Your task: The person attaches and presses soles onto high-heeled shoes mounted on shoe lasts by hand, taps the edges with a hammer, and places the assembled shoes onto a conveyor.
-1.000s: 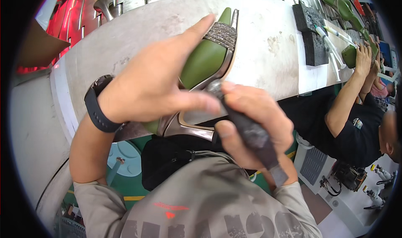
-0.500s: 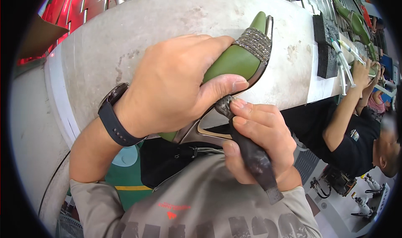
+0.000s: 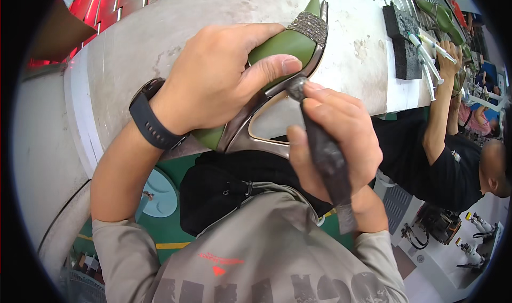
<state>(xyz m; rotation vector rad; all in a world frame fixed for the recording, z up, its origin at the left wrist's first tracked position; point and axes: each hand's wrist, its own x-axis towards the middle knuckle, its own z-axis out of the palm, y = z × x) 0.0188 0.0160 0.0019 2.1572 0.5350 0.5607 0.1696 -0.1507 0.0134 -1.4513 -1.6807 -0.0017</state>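
Observation:
A green high-heeled shoe (image 3: 288,46) lies on its side near the table's front edge, toe pointing away. Glittering dark bands (image 3: 309,27) cross its toe part, and its metallic heel (image 3: 250,144) is turned toward me. My left hand (image 3: 221,74) is closed over the upper, thumb near the sole edge. In my right hand (image 3: 349,135) is a dark tool (image 3: 328,156) with a rounded head and a thick handle, its flat end pointing back at me. The tool's head is at the sole edge by the arch; whether it touches cannot be made out.
The pale worktable (image 3: 128,58) is stained. At its right stand a black foam block (image 3: 402,47) and several syringes (image 3: 424,63). A slatted metal conveyor (image 3: 133,2) carries shoes beyond. A person in black (image 3: 453,170) works to the right. A light blue stool (image 3: 161,191) stands below.
Shoe, tool and both hands appear farther up and slightly left; the view has also shifted. More of the heel and sole edge shows. Both hands keep their holds.

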